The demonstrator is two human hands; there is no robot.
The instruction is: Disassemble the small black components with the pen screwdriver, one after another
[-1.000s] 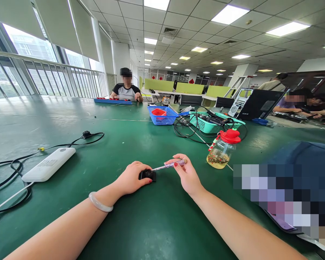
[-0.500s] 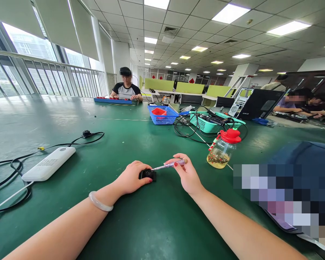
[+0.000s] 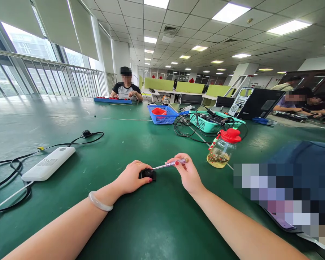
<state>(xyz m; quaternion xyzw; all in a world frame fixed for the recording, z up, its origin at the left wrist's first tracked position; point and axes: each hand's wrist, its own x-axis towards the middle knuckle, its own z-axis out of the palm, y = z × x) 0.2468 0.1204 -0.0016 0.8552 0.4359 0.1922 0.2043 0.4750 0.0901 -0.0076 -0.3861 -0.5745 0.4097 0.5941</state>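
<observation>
A small black box (image 3: pixel 148 174) is lying on the green tabletop (image 3: pixel 157 220), just ahead of the person and near the middle of the view. The left hand (image 3: pixel 131 177) is curling over its near side, the fingers closed on it and pinning it flat. A screwdriver (image 3: pixel 171 164) with a clear pinkish handle is slanting down from the right, its metal tip touching the top of the box. The right hand (image 3: pixel 187 174) is pinching that handle between thumb and fingertips (the nails are painted red), with the wrist resting low on the tabletop. A pale bangle (image 3: pixel 99 202) is circling the left wrist.

Just to the right of the right hand, a glass jar (image 3: pixel 221 152) with a red lid is standing upright, yellowish liquid in its lower part. Well to the left, a white power strip (image 3: pixel 49 164) is lying flat with black cables (image 3: pixel 13 164) looping around it. Farther back, a blue basket (image 3: pixel 162 115) holding a red tray is sitting beside a green basket (image 3: pixel 213 124) tangled with dark cords. At the far end of the tabletop a person (image 3: pixel 126 88) is sitting behind a blue board, and other people are working at the right edge by a dark computer case (image 3: pixel 256 104).
</observation>
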